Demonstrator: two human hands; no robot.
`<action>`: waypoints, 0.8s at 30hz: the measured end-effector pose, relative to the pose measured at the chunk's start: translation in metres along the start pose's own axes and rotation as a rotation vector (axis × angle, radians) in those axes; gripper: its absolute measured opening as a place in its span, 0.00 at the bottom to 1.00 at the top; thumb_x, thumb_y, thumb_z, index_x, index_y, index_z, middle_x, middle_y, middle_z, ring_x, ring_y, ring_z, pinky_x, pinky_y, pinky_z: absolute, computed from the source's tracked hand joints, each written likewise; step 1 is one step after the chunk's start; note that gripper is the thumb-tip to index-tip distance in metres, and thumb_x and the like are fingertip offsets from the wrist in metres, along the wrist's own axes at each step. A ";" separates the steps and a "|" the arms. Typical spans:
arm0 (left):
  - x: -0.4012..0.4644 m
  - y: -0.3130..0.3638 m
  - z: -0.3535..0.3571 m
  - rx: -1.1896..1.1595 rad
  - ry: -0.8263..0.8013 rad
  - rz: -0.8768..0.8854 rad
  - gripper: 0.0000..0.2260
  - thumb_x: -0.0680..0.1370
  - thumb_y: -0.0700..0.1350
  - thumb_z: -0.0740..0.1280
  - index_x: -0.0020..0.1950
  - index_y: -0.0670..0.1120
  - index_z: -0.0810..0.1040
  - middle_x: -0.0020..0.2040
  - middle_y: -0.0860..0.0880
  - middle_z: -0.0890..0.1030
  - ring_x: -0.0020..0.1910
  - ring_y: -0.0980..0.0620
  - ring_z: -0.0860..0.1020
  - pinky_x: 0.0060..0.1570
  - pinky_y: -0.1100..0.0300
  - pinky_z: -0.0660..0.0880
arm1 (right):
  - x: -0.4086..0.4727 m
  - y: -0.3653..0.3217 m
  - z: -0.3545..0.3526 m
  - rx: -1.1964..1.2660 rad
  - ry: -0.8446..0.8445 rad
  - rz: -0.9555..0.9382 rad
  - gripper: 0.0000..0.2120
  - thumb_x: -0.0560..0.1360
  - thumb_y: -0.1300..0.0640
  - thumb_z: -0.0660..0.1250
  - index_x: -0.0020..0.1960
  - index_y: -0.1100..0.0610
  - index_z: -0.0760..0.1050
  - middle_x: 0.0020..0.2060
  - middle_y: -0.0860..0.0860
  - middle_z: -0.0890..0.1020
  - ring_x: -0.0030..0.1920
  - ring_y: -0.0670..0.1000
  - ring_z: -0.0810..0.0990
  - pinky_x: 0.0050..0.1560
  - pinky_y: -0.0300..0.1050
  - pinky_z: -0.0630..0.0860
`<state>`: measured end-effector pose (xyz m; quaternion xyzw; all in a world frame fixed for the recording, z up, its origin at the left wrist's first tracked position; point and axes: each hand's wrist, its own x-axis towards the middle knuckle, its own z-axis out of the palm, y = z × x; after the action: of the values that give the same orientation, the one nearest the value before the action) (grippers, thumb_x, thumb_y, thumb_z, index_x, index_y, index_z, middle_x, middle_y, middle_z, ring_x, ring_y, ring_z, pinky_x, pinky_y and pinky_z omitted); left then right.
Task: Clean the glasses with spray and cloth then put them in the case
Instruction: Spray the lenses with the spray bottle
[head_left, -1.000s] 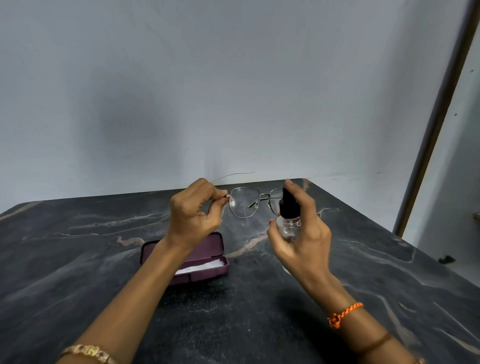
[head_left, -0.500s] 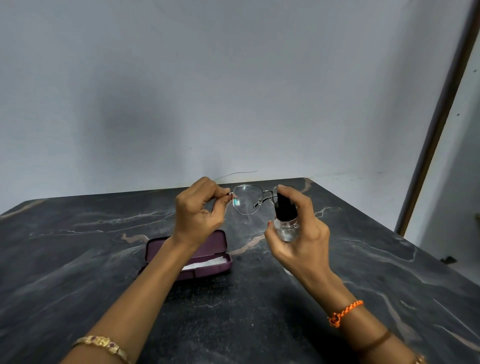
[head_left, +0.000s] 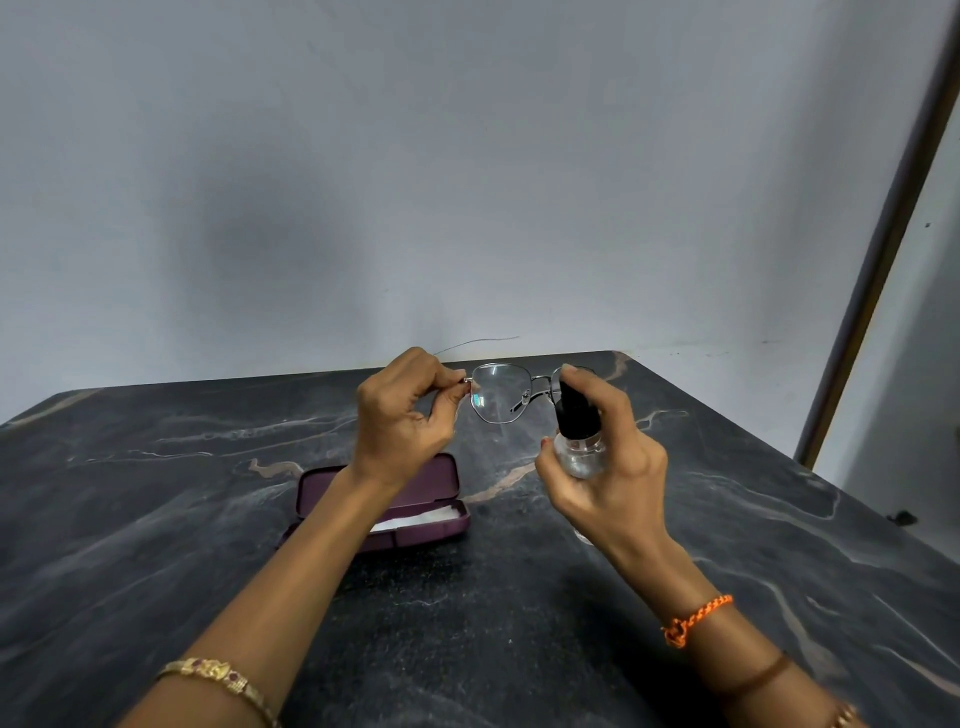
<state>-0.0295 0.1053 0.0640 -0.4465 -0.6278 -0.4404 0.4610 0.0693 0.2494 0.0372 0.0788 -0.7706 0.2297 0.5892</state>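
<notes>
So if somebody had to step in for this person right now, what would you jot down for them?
Left hand: pinching the glasses by one end of the frame, held up above the table.
Right hand: wrapped around the spray bottle, one finger on its black top, nozzle close to the lenses.
Case: open on the table, white cloth lying inside.
Done: glasses and spray picked up.
Left: finish spraying, wipe with the cloth, put the glasses in the case.
</notes>
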 end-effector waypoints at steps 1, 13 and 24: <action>0.000 0.000 0.000 0.002 0.000 -0.002 0.04 0.66 0.30 0.70 0.31 0.35 0.76 0.29 0.40 0.78 0.31 0.46 0.81 0.30 0.55 0.76 | 0.000 0.000 0.000 0.005 0.011 0.008 0.28 0.60 0.64 0.69 0.59 0.52 0.67 0.39 0.43 0.76 0.28 0.42 0.71 0.31 0.29 0.69; 0.001 -0.003 -0.001 0.007 0.045 -0.031 0.05 0.66 0.30 0.69 0.31 0.34 0.76 0.29 0.40 0.78 0.33 0.52 0.77 0.31 0.59 0.76 | 0.000 0.007 -0.001 0.036 0.129 0.102 0.29 0.62 0.63 0.68 0.61 0.52 0.64 0.36 0.45 0.77 0.26 0.49 0.74 0.30 0.33 0.71; -0.001 -0.014 -0.005 0.004 0.109 -0.099 0.04 0.66 0.31 0.70 0.33 0.34 0.76 0.29 0.39 0.78 0.33 0.52 0.76 0.34 0.70 0.74 | 0.000 0.022 -0.008 -0.042 0.100 0.204 0.30 0.62 0.61 0.67 0.61 0.47 0.64 0.36 0.44 0.77 0.27 0.52 0.76 0.32 0.41 0.74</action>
<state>-0.0417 0.0975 0.0618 -0.3893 -0.6242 -0.4848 0.4730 0.0674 0.2727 0.0333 -0.0238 -0.7490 0.2757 0.6020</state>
